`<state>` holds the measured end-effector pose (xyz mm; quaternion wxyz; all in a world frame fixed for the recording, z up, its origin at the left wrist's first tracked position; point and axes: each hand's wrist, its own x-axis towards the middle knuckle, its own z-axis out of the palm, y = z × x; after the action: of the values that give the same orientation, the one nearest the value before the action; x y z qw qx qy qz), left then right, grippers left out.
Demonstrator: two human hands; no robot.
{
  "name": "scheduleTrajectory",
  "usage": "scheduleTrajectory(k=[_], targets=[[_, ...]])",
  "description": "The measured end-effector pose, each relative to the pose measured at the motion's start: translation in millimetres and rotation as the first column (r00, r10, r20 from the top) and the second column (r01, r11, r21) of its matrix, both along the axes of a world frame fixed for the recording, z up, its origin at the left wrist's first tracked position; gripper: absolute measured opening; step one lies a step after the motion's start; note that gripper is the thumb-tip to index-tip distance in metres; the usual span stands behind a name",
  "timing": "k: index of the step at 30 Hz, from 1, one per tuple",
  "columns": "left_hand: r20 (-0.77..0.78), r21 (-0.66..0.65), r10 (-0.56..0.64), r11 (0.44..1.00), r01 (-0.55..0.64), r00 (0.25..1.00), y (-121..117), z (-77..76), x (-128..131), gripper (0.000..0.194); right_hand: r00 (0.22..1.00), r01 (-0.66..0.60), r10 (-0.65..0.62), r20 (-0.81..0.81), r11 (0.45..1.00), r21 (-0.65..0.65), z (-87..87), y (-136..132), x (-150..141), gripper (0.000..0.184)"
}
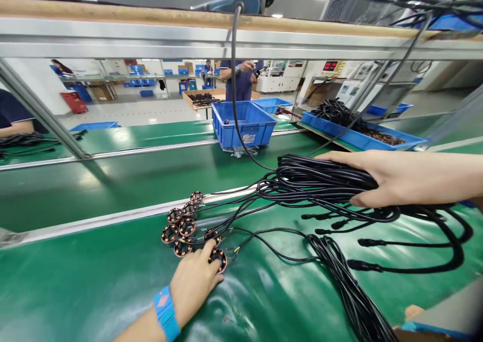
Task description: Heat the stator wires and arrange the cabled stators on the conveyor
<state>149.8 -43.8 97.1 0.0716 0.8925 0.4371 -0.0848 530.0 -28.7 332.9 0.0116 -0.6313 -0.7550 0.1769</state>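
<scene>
My left hand (196, 274), a blue band on its wrist, has its fingers closed round a ring-shaped copper-wound motor stator (222, 259) low on the green mat. Just beyond the fingertips lies another stator (212, 235). Several more stators (187, 226) sit close together to the left, with thin black leads running rightward. Over at the right, my right hand (381, 176) grips a thick coiled bundle of black cables (313, 181) from above, thumb on the near side. Black connector ends (364, 265) hang out below it. A second cable bundle (347, 281) lies nearer, joined to the held stator's side by leads.
A blue bin (243, 125) stands beyond the white strip. Back right, a blue tray (362, 131) holds dark cables and copper-coloured parts. A metal shelf beam (151, 35) crosses overhead, with a hanging cable (234, 80). A co-worker (241, 80) stands behind; another person's arm is far left.
</scene>
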Motion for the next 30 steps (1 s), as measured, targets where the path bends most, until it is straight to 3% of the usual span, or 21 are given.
scheduleTrajectory(k=[2,6,17,23,28,30], targets=[[0.028,0.001,0.022,1.0,-0.022,0.999,-2,-2.3,1,0.016,0.999,-0.033,0.034,0.012,0.998,-0.048,-3.4,-3,5,0.081],[0.075,0.021,0.091,0.995,-0.093,0.993,-7,-7.4,1,0.019,0.998,-0.05,0.051,0.033,0.999,-0.019,-6.6,-10,11,0.082],[0.047,0.102,0.079,0.991,-0.084,0.996,6,-9.0,19,0.028,0.999,-0.036,0.036,0.015,0.999,0.031,1.5,-26,-3,0.083],[-0.002,0.046,0.04,0.998,-0.039,0.999,22,-1.5,21,0.034,0.999,-0.053,0.053,-0.011,0.998,0.046,0.4,-25,-8,0.08],[-0.034,-0.026,0.036,0.999,-0.037,0.999,-12,5.0,1,0.038,0.999,-0.052,0.052,-0.016,0.998,0.021,-3.4,-23,0,0.081],[-0.036,-0.07,0.07,0.995,-0.073,0.997,-29,3.3,-16,0.035,0.998,-0.009,0.016,-0.066,0.994,0.113,-7.9,-28,11,0.081]])
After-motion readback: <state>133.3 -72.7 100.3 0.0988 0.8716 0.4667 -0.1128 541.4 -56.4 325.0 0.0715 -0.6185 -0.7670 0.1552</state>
